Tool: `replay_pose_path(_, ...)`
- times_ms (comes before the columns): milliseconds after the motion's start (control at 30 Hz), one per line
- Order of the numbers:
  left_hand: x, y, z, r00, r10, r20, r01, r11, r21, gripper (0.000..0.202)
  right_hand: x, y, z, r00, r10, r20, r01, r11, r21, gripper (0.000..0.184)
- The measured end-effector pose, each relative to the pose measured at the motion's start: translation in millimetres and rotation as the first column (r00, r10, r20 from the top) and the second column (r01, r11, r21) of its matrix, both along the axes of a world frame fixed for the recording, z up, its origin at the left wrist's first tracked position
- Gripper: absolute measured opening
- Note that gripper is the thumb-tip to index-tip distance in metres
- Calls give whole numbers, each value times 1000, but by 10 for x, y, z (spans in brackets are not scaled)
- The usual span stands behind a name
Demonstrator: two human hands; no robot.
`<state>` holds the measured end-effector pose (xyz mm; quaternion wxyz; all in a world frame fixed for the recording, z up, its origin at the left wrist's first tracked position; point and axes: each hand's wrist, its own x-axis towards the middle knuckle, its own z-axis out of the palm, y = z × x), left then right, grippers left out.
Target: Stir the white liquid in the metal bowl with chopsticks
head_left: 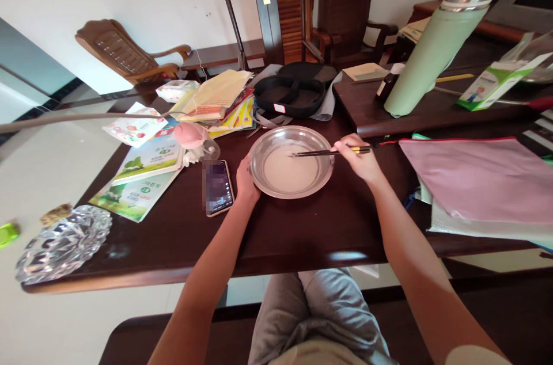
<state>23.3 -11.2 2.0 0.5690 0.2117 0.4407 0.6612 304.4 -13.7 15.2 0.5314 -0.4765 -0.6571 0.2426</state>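
A round metal bowl (291, 192) stands on the dark wooden table, with a pale, milky liquid (287, 172) in it. At its left side, my left hand (247, 179) grips the rim, some of its fingers hidden behind the bowl. My right hand (355, 156), closed round a pair of dark chopsticks (317, 152) with yellowish ends, is at the bowl's right edge. The chopstick tips reach over the middle of the bowl and touch the liquid's surface or lie just above it. Just left of my left hand lies a lit phone (219, 187).
Booklets (149, 158), a pink-topped bottle (190, 136) and a glass dish (64, 244) lie to the left. Behind the bowl are a black case (290, 94) and stacked papers (211, 97). On the right are a tall green thermos (436, 57) and a pink pouch (479, 178).
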Motion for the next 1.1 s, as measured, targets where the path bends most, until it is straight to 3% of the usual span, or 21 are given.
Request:
replay_pose_path(100, -2, 3, -3, 1000, 15, 0, -15, 1000, -14, 20, 94, -19, 42, 995, -52, -80, 54, 998, 18, 53)
replay_pose_path(367, -10, 3, -7, 1000, -12, -9, 12, 1000, 2, 28, -104, -35, 19, 988, 156, 6, -156, 988, -25, 46)
replay_pose_path(567, 5, -10, 23, 1000, 18, -2, -18, 1000, -24, 25, 68, -52, 62, 976, 31, -214, -45, 997, -59, 52)
replay_pose_path(633, 5, -12, 24, 1000, 16, 2, -16, 1000, -21, 26, 49, -59, 73, 971, 84, -222, -104, 991, -81, 52)
replay_pose_path(767, -5, -5, 5, 1000, 14, 11, -14, 1000, -22, 25, -108, -43, 38, 973, 212, -89, -219, 972, -86, 47)
replay_pose_path(867, -16, 1, -13, 1000, -1, 7, 1, 1000, -3, 27, -109, -22, 15, 983, 162, -90, -170, 981, -92, 45)
replay_pose_path(1000, -32, 5, -35, 1000, -7, -15, 7, 1000, 1, 29, 61, -20, 49, 975, 4, -223, -23, 996, -84, 47)
replay_pose_path(1100, -45, 9, -50, 1000, 0, -25, 0, 1000, -15, 26, 76, -37, 74, 963, 32, -269, -59, 994, -92, 51)
